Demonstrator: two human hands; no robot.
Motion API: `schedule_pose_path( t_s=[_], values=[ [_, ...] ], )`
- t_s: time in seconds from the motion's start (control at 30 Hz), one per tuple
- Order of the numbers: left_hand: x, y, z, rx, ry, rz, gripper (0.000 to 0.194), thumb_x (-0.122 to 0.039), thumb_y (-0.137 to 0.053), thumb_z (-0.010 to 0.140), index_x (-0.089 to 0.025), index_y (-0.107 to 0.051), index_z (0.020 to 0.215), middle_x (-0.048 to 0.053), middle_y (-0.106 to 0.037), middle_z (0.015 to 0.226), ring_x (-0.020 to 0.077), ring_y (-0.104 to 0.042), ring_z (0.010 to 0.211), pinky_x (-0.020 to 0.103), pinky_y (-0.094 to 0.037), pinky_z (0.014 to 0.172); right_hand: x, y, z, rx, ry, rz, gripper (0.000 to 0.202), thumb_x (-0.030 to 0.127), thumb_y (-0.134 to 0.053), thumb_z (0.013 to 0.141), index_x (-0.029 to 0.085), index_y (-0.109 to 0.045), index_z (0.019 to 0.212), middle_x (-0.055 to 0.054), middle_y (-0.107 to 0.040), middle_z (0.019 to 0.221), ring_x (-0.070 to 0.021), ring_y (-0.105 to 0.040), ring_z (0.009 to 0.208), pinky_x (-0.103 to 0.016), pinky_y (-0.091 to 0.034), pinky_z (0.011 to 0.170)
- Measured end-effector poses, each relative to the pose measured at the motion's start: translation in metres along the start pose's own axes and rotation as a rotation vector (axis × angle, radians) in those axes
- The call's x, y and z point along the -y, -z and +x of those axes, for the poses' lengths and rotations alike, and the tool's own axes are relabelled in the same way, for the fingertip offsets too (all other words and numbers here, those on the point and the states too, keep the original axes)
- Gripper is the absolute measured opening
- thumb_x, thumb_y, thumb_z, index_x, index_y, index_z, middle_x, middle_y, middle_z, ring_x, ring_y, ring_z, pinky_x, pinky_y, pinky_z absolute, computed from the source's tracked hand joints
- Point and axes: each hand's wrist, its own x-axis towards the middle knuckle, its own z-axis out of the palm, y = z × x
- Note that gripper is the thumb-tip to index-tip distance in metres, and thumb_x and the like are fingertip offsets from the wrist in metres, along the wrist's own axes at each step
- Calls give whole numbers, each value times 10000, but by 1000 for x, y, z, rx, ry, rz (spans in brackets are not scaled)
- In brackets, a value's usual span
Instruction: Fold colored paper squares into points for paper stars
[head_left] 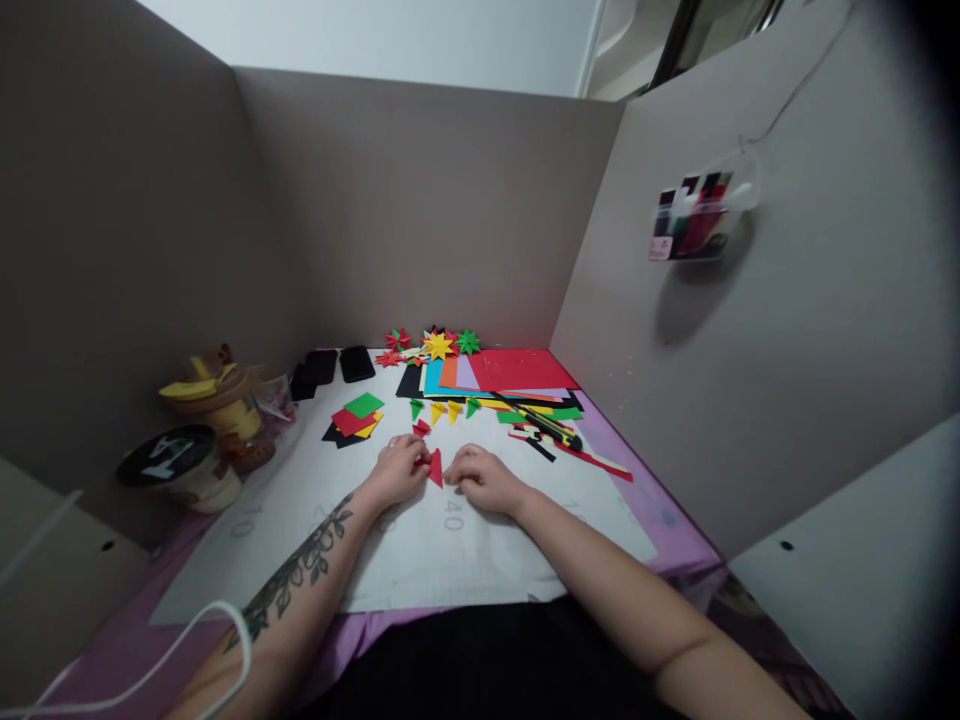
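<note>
My left hand (pixel 401 467) rests on the white sheet, its fingertips pinching the left side of a small red folded paper triangle (pixel 436 469). Close by on the right, my right hand (pixel 484 480) has its fingers curled and its thumb drawn in; whether anything is between them is hidden. Just beyond my left fingers lies another small red folded piece (pixel 421 428). Farther out, a row holds green folded pieces (pixel 472 407) and yellow folded pieces (pixel 454 412). Left of them are loose paper squares (pixel 352 420) in green, red, yellow and black.
A yellow-black cutter (pixel 551 425) lies on paper strips (pixel 600 463) at right. Behind are coloured sheets (pixel 517 370) and folded paper stars (pixel 439 346). Jars, one black-lidded (pixel 169 455), stand at left near black flat objects (pixel 357 364). Grey panels (pixel 427 210) enclose the table.
</note>
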Motion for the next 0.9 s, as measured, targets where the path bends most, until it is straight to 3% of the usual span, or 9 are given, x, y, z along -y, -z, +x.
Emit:
schedule_pose_path(
  t_s=[0.17, 0.4, 0.63, 0.77, 0.9],
  values=[
    [-2, 1, 2, -44, 2, -53, 57, -228, -539, 749, -201, -576, 716, 82, -589, 1067, 265, -491, 1057, 413, -368, 938, -4, -3, 4, -130, -96, -94, 256, -8, -536, 689, 193, -651, 799, -32, -684, 849, -193, -550, 896, -360, -447, 850],
    [-24, 8, 1, -151, -53, -208, 80, -222, -464, 821, -200, -513, 762, 42, -600, 900, 194, -537, 913, 327, -409, 872, -5, -8, 10, -225, -231, -118, 17, 177, -622, 775, 187, -636, 772, -36, -642, 795, -192, -554, 842, -339, -433, 789],
    [-27, 0, -1, -200, 29, -357, 85, -255, -511, 801, -203, -452, 831, 10, -589, 837, 150, -558, 748, 240, -422, 621, 1, -9, 13, -258, -265, -90, 157, 161, -557, 798, 186, -567, 643, -14, -580, 687, -170, -541, 766, -290, -426, 719],
    [-25, -2, 0, -189, 63, -415, 250, -254, -569, 763, -205, -435, 969, 4, -600, 858, 142, -573, 737, 230, -423, 608, 5, -8, 13, -219, -247, -74, 168, 146, -564, 781, 187, -550, 619, -1, -569, 659, -160, -527, 735, -284, -414, 707],
    [-28, -3, 0, -156, 64, -444, 242, -249, -560, 774, -210, -428, 973, -32, -589, 759, 118, -545, 629, 219, -409, 572, 8, -8, 14, -188, -232, -65, 178, 122, -572, 766, 184, -540, 602, 9, -558, 637, -153, -516, 711, -282, -405, 706]
  ],
)
